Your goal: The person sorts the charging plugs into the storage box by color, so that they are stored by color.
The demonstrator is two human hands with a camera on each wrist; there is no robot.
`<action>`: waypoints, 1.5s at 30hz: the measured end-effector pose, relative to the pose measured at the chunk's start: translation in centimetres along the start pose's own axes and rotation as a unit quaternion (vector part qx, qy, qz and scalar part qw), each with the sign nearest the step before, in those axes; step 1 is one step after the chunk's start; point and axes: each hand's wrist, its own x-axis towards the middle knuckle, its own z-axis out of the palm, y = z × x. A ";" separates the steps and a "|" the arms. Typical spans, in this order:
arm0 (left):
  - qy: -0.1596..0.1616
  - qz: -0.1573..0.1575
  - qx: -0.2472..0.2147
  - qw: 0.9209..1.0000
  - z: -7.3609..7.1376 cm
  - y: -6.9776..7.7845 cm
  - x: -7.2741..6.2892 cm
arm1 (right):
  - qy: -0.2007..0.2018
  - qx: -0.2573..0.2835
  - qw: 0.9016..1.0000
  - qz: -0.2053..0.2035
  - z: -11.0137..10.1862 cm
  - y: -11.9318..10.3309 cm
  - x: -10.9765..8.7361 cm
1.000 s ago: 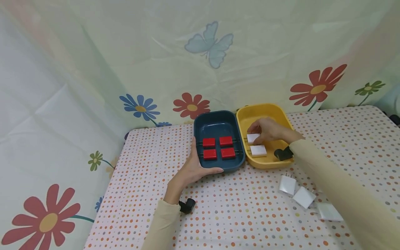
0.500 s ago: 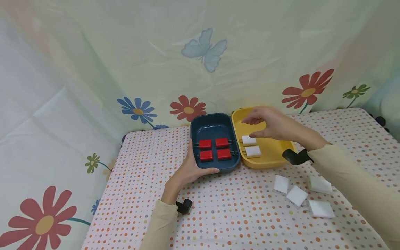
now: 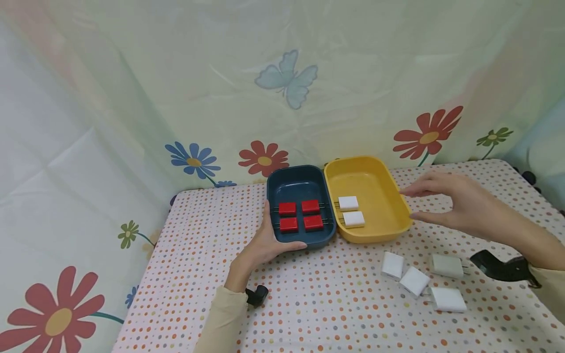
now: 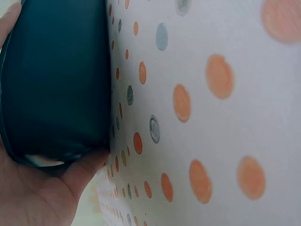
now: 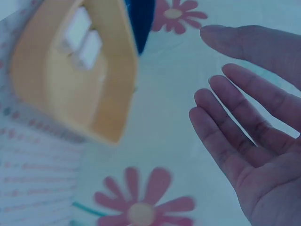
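My left hand (image 3: pixel 261 242) holds the near left corner of a dark blue tray (image 3: pixel 296 190), its thumb along the front wall and its fingers at the left side. Several red charger plugs (image 3: pixel 288 209) lie in that tray in two rows, prongs pointing outward. Against its right side stands a yellow tray (image 3: pixel 368 184) with two white charger plugs (image 3: pixel 348 203) at its left wall, prongs to the left. My right hand (image 3: pixel 470 206) is in the air just right of the yellow tray, fingers and thumb spread apart, holding nothing.
Several more white charger plugs (image 3: pixel 414 282) lie loosely on the dotted tablecloth (image 3: pixel 353 314) in front of the yellow tray, at mixed angles. A flowered curtain (image 3: pixel 353 98) hangs right behind the trays.
My right hand has let go of the white charger plug in the yellow tray, lifted off and moved right, outside the tray. My left hand has stayed on the blue tray.
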 end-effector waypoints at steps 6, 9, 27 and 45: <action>-0.004 0.007 -0.011 1.000 0.1 -0.2 0.0 | -0.044 0.029 0.997 0.059 2.9 3.2 -4.5; -0.008 0.008 -0.012 1.000 0.2 -0.2 0.0 | -0.060 0.042 0.994 0.084 4.3 4.4 -6.7; -0.005 0.017 -0.007 1.000 0.1 0.2 0.4 | -0.103 0.039 0.981 0.161 7.2 7.1 -10.1; -0.003 0.013 -0.004 1.000 -0.1 -0.3 0.4 | -0.119 0.024 0.980 0.160 8.1 7.7 -10.0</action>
